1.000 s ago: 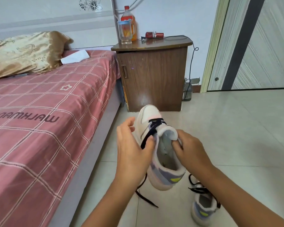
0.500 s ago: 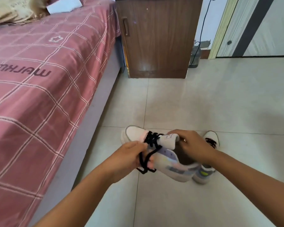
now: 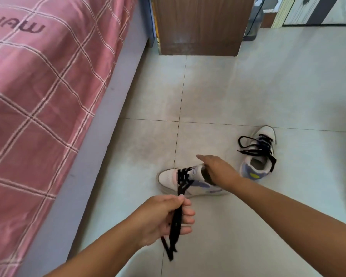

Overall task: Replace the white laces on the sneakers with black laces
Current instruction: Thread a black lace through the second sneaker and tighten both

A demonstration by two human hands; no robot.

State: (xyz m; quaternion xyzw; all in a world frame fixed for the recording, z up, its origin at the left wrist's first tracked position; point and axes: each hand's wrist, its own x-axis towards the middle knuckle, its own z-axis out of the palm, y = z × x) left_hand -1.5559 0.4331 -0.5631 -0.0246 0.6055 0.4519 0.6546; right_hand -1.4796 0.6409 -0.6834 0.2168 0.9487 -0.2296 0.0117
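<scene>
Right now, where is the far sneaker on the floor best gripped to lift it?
Probably the far sneaker at its padded heel collar, coming from above and the near side: it stands upright, the opening faces up, and the heel points toward you. Its loose black laces sprawl over the toe half, so avoid that end.

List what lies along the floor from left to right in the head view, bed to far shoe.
Bed with pink checked cover → left hand gripping black lace ends → near sneaker → right hand on its collar → second sneaker, black laces loose.
</scene>
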